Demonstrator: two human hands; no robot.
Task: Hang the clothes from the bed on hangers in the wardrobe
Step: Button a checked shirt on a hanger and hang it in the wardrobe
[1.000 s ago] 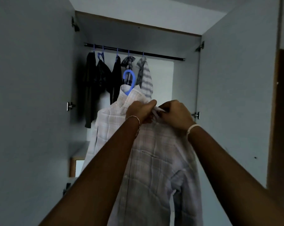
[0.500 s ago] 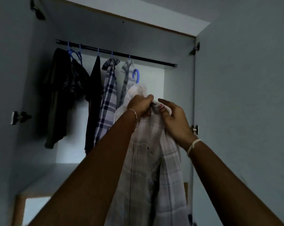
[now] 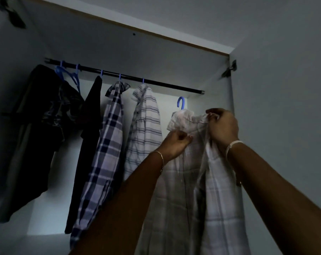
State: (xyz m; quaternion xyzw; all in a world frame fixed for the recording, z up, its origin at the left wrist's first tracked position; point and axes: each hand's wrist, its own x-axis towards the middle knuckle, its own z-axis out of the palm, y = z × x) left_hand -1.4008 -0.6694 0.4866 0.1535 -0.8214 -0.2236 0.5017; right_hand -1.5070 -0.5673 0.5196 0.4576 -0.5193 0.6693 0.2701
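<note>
shirt (image 3: 189, 190): pale soft check cloth, limp, on a blue plastic hanger (image 3: 180, 103) whose hook sits above my hands, below the dark round rail (image 3: 156, 82) | left hand (image 3: 176, 143): i see it fisted on the front edge | right hand (image 3: 222, 126): pinching the collar

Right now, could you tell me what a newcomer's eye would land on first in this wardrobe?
First, the pale checked shirt at right, held up by the left hand and right hand, its blue hanger hook just under the rail. Next, the bold plaid shirt hanging mid-rail.
</note>
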